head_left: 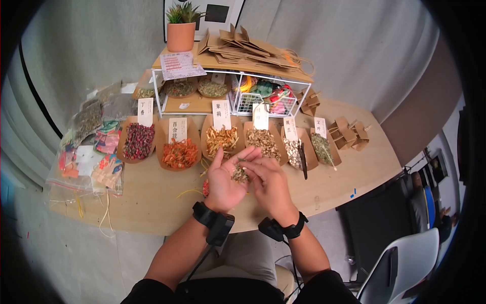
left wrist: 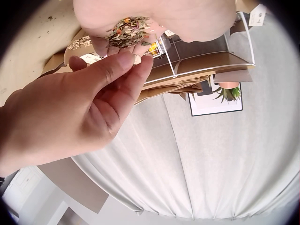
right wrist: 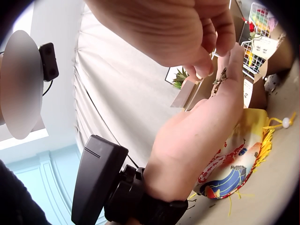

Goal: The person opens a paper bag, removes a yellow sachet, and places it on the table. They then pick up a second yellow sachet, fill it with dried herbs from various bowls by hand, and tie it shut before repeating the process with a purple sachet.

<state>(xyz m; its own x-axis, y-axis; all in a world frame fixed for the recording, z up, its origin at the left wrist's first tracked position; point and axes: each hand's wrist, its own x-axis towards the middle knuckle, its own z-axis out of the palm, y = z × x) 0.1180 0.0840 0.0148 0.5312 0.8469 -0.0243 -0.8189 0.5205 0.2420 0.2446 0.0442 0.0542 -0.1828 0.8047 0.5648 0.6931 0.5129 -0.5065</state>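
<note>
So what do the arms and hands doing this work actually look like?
They're a person's: the left hand and right hand wear no gloves. Each bare forearm has a black strap at the wrist, carrying a chunky black box with a thin black cable. Black sleeves show higher up. I can't make out any lettering on the boxes.

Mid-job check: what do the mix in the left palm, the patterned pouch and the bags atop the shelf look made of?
Mix: dried plant bits, matte; brittle-looking shreds, brown-green with orange flecks. Pouch: apparently cloth, smooth, possibly satin, with yellow fringe; whether printed or embroidered is unclear. Bags: likely brown kraft paper, matte, with crisp folds.
</note>
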